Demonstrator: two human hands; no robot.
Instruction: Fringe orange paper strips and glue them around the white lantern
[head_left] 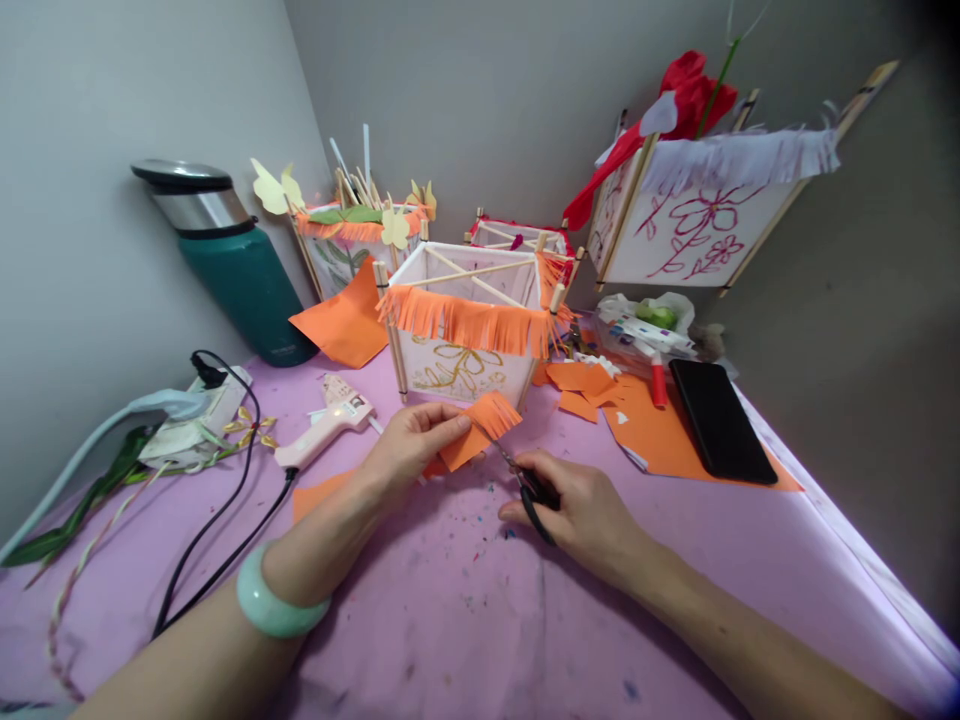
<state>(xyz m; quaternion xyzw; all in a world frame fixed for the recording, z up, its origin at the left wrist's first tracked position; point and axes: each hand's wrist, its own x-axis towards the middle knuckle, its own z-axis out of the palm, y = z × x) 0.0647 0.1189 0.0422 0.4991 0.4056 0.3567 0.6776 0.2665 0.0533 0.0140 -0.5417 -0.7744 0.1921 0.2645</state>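
Between thumb and fingers, my left hand [416, 440] pinches a small strip of orange paper [474, 430] whose upper right edge is cut into a fringe. My right hand [581, 500] grips a pair of black-handled scissors [536, 505], their blades lying at the strip's right side. Just beyond the hands stands a white paper lantern [461, 310] on a frame of wooden sticks, trimmed along its top with orange fringe [465, 318] and painted with yellow flowers on the front.
A pink glue gun [326, 430] lies left, its black cord crossing the purple tablecloth [465, 610] near a power strip [191, 425]. A teal bottle [240, 280] leans behind. Orange sheets [637, 430] and a black phone [720, 420] lie right; a decorated lantern [690, 220] hangs above.
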